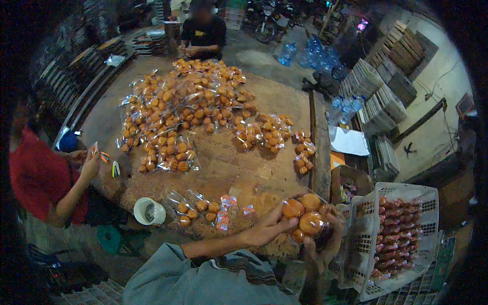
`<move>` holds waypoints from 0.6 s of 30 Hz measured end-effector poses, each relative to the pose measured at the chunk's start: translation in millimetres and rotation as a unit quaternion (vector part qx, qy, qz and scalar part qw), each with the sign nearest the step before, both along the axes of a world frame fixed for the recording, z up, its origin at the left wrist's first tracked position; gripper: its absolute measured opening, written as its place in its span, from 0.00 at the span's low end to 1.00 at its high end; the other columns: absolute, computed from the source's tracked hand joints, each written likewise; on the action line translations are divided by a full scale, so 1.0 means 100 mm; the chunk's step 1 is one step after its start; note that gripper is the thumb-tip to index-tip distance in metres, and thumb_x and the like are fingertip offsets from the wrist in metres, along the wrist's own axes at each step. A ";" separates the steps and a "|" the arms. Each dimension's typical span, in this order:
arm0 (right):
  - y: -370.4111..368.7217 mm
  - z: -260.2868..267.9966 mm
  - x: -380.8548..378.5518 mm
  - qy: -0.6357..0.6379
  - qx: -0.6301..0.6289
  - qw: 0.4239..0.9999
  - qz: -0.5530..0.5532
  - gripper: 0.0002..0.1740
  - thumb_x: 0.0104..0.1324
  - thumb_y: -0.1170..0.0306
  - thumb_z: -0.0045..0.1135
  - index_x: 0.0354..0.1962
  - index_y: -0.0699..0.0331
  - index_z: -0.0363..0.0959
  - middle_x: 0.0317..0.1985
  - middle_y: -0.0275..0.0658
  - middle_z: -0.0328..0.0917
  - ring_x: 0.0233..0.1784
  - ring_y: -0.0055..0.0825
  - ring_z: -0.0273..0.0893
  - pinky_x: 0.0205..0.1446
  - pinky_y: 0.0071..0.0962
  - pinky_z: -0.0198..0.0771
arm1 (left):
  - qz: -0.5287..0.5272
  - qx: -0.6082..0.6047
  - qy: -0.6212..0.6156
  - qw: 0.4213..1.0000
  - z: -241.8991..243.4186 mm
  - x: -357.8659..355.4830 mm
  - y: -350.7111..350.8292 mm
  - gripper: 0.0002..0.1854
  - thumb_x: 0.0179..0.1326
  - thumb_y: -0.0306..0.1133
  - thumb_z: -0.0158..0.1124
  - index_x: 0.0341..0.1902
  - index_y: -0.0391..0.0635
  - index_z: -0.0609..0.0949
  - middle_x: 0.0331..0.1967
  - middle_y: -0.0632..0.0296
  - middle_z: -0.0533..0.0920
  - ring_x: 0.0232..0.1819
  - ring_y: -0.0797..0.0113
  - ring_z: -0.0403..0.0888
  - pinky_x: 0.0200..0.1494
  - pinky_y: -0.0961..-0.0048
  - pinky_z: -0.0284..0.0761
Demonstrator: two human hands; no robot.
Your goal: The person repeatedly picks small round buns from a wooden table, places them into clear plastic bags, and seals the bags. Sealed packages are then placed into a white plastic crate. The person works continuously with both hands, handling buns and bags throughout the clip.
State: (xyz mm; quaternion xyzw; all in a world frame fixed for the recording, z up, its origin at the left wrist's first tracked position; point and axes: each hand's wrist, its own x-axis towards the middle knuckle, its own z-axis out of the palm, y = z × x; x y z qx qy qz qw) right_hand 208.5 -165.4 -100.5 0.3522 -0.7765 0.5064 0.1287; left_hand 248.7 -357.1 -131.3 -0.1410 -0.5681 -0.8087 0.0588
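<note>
Between my two hands is a clear plastic bag of round orange-brown baked buns [311, 222], raised above the table's near edge. My left hand [272, 225] grips the bag from its left side, thumb across the front. My right hand [324, 242] holds it from the right and below, and part of that hand is in shadow. To the left on the wooden table [236, 167] lie a few small bags of buns [198, 207]. Beside these bags are small printed labels [225, 215], with one loose label [248, 209] nearer my left hand.
A large pile of bagged buns [183, 103] covers the table's far part. A white plastic crate [404, 187] of packed goods stands at my right. A white bucket [149, 211] and a stapler [115, 169] sit left. One person in red [45, 171] works at left, another [203, 34] opposite.
</note>
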 end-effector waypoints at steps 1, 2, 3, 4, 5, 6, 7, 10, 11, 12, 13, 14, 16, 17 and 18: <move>0.00 0.07 -0.01 0.017 0.016 1.000 0.015 0.45 0.67 0.46 0.65 0.70 0.67 0.61 0.69 0.50 0.64 0.71 0.40 0.67 0.74 0.41 0.64 | 0.041 -0.053 -0.043 0.997 0.01 0.01 0.01 0.39 0.78 0.43 0.57 0.81 0.41 0.52 0.75 0.54 0.63 0.78 0.60 0.58 0.79 0.62 0.54; 0.02 0.16 0.04 -0.023 0.010 1.000 -0.008 0.45 0.68 0.48 0.64 0.71 0.67 0.59 0.69 0.51 0.64 0.71 0.41 0.66 0.74 0.41 0.63 | 0.048 -0.125 -0.112 0.985 0.00 0.04 -0.04 0.38 0.78 0.43 0.56 0.81 0.41 0.51 0.75 0.55 0.63 0.78 0.60 0.58 0.79 0.62 0.54; 0.05 0.25 0.03 -0.052 -0.026 0.998 0.018 0.44 0.69 0.50 0.64 0.72 0.67 0.58 0.69 0.51 0.64 0.72 0.41 0.66 0.75 0.41 0.62 | 0.056 -0.148 -0.160 0.974 0.00 0.05 -0.05 0.38 0.78 0.43 0.56 0.82 0.42 0.51 0.75 0.55 0.63 0.78 0.60 0.59 0.79 0.62 0.55; 0.05 0.31 0.11 -0.132 -0.092 0.987 0.005 0.42 0.70 0.53 0.63 0.72 0.67 0.57 0.69 0.52 0.65 0.73 0.42 0.65 0.77 0.43 0.59 | 0.034 -0.089 -0.206 0.974 -0.01 0.04 -0.05 0.37 0.79 0.42 0.55 0.82 0.42 0.51 0.75 0.55 0.63 0.77 0.60 0.59 0.78 0.62 0.56; 0.07 0.38 0.15 -0.204 -0.164 0.965 -0.005 0.41 0.72 0.56 0.62 0.73 0.66 0.56 0.70 0.53 0.65 0.73 0.44 0.64 0.78 0.45 0.56 | 0.026 -0.014 -0.214 0.976 -0.02 0.04 -0.01 0.37 0.79 0.42 0.54 0.82 0.42 0.52 0.75 0.55 0.63 0.77 0.60 0.60 0.77 0.63 0.58; 0.11 0.44 0.12 -0.196 -0.136 0.971 0.000 0.42 0.72 0.57 0.61 0.75 0.66 0.53 0.71 0.52 0.64 0.74 0.42 0.63 0.79 0.44 0.56 | 0.019 0.062 -0.221 0.973 -0.02 0.02 0.04 0.36 0.79 0.42 0.54 0.82 0.43 0.52 0.75 0.55 0.64 0.76 0.60 0.61 0.77 0.63 0.59; 0.14 0.49 0.11 -0.190 -0.110 0.976 0.003 0.43 0.73 0.59 0.60 0.76 0.66 0.49 0.72 0.51 0.63 0.75 0.40 0.62 0.79 0.43 0.55 | 0.009 0.105 -0.203 0.973 -0.01 0.02 0.11 0.36 0.79 0.42 0.53 0.82 0.43 0.52 0.75 0.55 0.64 0.76 0.61 0.62 0.76 0.63 0.60; 0.21 0.54 0.12 -0.267 -0.107 0.957 0.020 0.52 0.67 0.58 0.68 0.77 0.66 0.45 0.71 0.48 0.63 0.75 0.35 0.63 0.78 0.37 0.58 | -0.020 0.069 -0.185 0.980 0.01 -0.04 0.23 0.34 0.80 0.42 0.53 0.81 0.42 0.54 0.73 0.56 0.66 0.74 0.62 0.64 0.75 0.63 0.61; 0.23 0.54 0.12 -0.271 -0.124 0.954 0.045 0.54 0.65 0.59 0.70 0.77 0.65 0.44 0.71 0.47 0.63 0.75 0.34 0.62 0.78 0.36 0.58 | -0.005 0.051 -0.157 0.986 -0.01 -0.05 0.29 0.32 0.80 0.42 0.52 0.79 0.42 0.57 0.72 0.56 0.68 0.73 0.62 0.65 0.74 0.63 0.62; 0.24 0.53 0.12 -0.270 -0.149 0.949 0.065 0.57 0.63 0.62 0.73 0.78 0.65 0.41 0.71 0.47 0.63 0.75 0.35 0.62 0.78 0.36 0.58 | 0.010 0.040 -0.100 0.994 -0.05 -0.05 0.35 0.30 0.80 0.42 0.52 0.78 0.42 0.59 0.71 0.56 0.69 0.71 0.62 0.66 0.73 0.63 0.63; 0.26 0.53 0.14 -0.271 -0.172 0.943 0.088 0.60 0.61 0.64 0.75 0.78 0.64 0.39 0.70 0.47 0.63 0.76 0.35 0.62 0.79 0.37 0.57 | -0.012 0.031 -0.148 0.988 -0.11 -0.05 0.41 0.29 0.81 0.42 0.51 0.77 0.42 0.60 0.70 0.56 0.69 0.71 0.62 0.67 0.73 0.63 0.63; 0.30 0.53 0.13 -0.248 -0.135 0.957 0.069 0.66 0.55 0.69 0.81 0.78 0.62 0.37 0.70 0.47 0.63 0.75 0.37 0.63 0.78 0.38 0.59 | -0.034 0.031 -0.167 0.985 -0.19 -0.02 0.44 0.28 0.81 0.41 0.50 0.76 0.41 0.60 0.70 0.56 0.70 0.71 0.62 0.67 0.72 0.62 0.64; 0.38 0.57 0.21 -0.128 -0.038 0.991 0.014 0.62 0.56 0.67 0.81 0.76 0.60 0.42 0.68 0.49 0.66 0.71 0.39 0.69 0.74 0.39 0.65 | -0.058 0.071 -0.243 0.966 -0.38 -0.09 0.58 0.26 0.82 0.43 0.47 0.75 0.43 0.62 0.65 0.55 0.73 0.65 0.62 0.71 0.68 0.63 0.68; 0.42 0.60 0.26 -0.074 0.007 0.997 -0.009 0.60 0.57 0.67 0.81 0.76 0.60 0.44 0.67 0.50 0.68 0.70 0.40 0.72 0.73 0.39 0.68 | -0.066 0.092 -0.280 0.953 -0.45 -0.12 0.65 0.25 0.82 0.43 0.46 0.75 0.44 0.62 0.63 0.55 0.75 0.62 0.62 0.73 0.66 0.64 0.71; 0.47 0.65 0.28 -0.133 -0.019 0.991 -0.006 0.67 0.47 0.65 0.88 0.75 0.62 0.45 0.70 0.49 0.65 0.70 0.39 0.70 0.73 0.39 0.67 | -0.098 0.049 -0.230 0.967 -0.48 -0.13 0.73 0.25 0.82 0.42 0.46 0.74 0.41 0.62 0.65 0.54 0.73 0.66 0.60 0.70 0.69 0.62 0.67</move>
